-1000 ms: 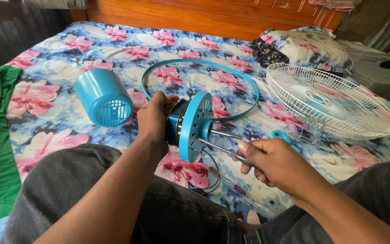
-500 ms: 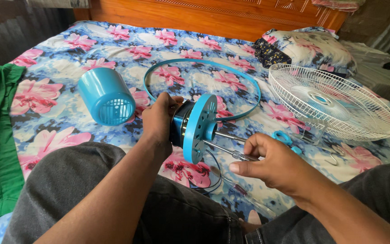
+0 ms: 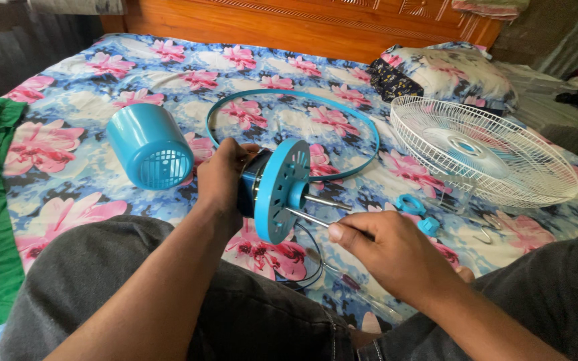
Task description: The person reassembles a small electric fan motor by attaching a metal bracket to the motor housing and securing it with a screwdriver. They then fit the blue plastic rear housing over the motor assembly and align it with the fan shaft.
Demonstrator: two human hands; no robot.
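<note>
motor (image 3: 272, 190), heavy and rigid, sits clamped at its rear in left hand (image 3: 221, 175); right hand (image 3: 376, 249) pinches screwdriver (image 3: 309, 217) against its faceplate.

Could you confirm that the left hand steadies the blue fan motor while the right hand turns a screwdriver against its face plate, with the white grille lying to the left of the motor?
Not quite: the head view shows the white grille lying to the right of the motor, not the left. The rest stands: the left hand steadies the motor while the right hand works the screwdriver against its face plate.
</note>
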